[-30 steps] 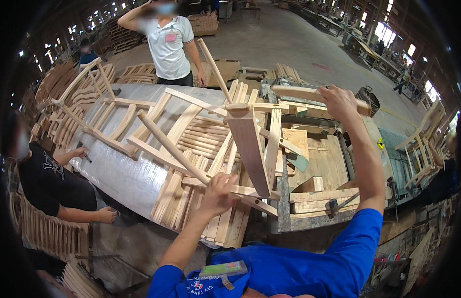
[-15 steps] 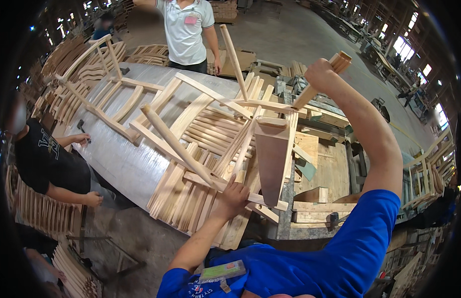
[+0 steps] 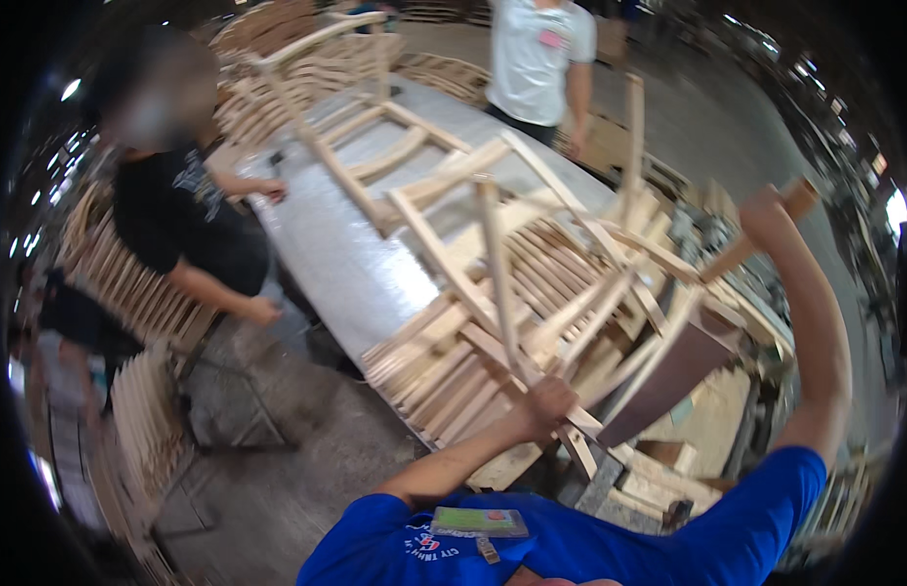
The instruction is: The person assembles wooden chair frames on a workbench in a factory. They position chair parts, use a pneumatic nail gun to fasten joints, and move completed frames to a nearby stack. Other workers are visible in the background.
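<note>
A pale wooden chair frame [image 3: 497, 273] with round legs sticking up stands tilted in front of me, over a stack of wooden slats. My left hand [image 3: 549, 405] is closed around its near rail, beside the foot of an upright leg. Out to the right, my raised right hand [image 3: 769, 223] grips another leg [image 3: 732, 258] near its end. Between my hands, a tapered brown board [image 3: 659, 386] slants along the frame; how it is fixed, I cannot tell. Motion blurs both hands somewhat.
Another chair frame [image 3: 341, 161] lies on the metal-topped table [image 3: 317, 254]. One person in a black shirt [image 3: 170, 215] stands left of it, another in a white shirt [image 3: 532, 59] at its far side. Stacked curved parts [image 3: 146, 420] stand at left.
The whole scene has shifted rightward in the picture as the view swings left. Both hands keep their grip on the chair frame. The black-shirted person shows more fully.
</note>
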The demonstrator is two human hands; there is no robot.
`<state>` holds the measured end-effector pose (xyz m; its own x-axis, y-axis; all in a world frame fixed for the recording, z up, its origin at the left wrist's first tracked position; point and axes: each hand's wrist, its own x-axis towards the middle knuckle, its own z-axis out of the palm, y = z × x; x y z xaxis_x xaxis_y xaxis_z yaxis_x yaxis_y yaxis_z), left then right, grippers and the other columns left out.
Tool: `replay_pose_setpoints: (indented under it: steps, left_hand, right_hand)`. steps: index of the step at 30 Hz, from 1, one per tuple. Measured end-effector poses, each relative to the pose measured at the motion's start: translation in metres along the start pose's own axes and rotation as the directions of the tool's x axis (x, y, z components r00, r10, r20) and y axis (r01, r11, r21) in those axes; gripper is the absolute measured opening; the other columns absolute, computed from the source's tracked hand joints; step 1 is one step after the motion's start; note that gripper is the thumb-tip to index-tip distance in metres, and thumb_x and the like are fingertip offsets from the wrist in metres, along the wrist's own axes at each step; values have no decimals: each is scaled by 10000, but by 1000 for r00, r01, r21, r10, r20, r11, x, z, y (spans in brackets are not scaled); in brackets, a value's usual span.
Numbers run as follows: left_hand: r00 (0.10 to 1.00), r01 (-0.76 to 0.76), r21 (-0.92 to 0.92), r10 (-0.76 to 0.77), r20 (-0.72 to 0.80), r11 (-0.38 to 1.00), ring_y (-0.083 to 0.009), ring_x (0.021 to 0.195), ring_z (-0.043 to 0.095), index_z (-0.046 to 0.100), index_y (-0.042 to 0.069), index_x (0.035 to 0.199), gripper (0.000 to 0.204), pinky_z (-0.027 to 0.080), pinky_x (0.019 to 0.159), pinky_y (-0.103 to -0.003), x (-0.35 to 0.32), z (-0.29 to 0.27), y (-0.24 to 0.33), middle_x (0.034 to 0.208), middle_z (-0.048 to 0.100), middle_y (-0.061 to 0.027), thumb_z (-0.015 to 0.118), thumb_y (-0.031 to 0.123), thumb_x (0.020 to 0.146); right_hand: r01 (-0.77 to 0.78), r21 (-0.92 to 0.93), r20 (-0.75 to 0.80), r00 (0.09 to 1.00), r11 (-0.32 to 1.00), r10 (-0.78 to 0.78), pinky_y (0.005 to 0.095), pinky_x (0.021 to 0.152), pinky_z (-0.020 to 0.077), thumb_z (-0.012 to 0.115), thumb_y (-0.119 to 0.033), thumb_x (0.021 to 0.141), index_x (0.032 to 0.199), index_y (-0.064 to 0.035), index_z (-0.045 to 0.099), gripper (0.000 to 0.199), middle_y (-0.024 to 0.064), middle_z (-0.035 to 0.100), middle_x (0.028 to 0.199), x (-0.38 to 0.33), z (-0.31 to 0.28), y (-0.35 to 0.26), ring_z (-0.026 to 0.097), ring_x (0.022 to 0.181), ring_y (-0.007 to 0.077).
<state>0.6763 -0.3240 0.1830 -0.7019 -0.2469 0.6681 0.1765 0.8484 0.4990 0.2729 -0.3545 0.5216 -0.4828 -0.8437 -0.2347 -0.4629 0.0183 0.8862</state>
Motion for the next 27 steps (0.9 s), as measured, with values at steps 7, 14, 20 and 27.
replay_pose_setpoints:
  steps: [7, 14, 20, 27]
  left_hand:
    - [986, 12, 115, -31, 165, 993, -317, 816, 591, 564, 71, 883, 228, 296, 1218, -583, 15, -2, 5, 794, 499, -105, 677, 267, 853]
    - [968, 11, 178, -55, 247, 984, -304, 865, 596, 583, 77, 883, 160, 232, 1261, -572, 16, -4, 7, 811, 506, -104, 577, 236, 894]
    - [977, 5, 149, -37, 210, 989, -311, 876, 595, 588, 72, 882, 173, 244, 1253, -582, 16, -3, 7, 828, 516, -111, 587, 245, 872]
    - [982, 92, 84, -104, 157, 992, -321, 918, 625, 617, 65, 946, 257, 275, 1227, -608, -3, -12, -1, 880, 590, -108, 695, 278, 826]
  right_hand:
    - [-61, -39, 69, 996, 997, 64, 582, 1001, 422, 774, -315, 866, 1231, -153, 766, 400, 108, 731, 1269, 34, -33, -20, 659, 1206, 330]
    - [10, -82, 76, 997, 997, -4, 478, 1027, 386, 711, -297, 926, 1186, -204, 784, 286, 16, 761, 1194, 37, -50, -26, 687, 1140, 240]
    - [29, -5, 62, 998, 1000, -28, 474, 978, 431, 726, -301, 908, 1206, -172, 780, 329, 40, 759, 1206, 39, -48, -28, 693, 1141, 265]
    - [-13, -7, 41, 999, 1000, 13, 579, 1040, 448, 749, -185, 905, 1264, -155, 752, 361, 103, 724, 1286, 53, -61, -61, 647, 1230, 358]
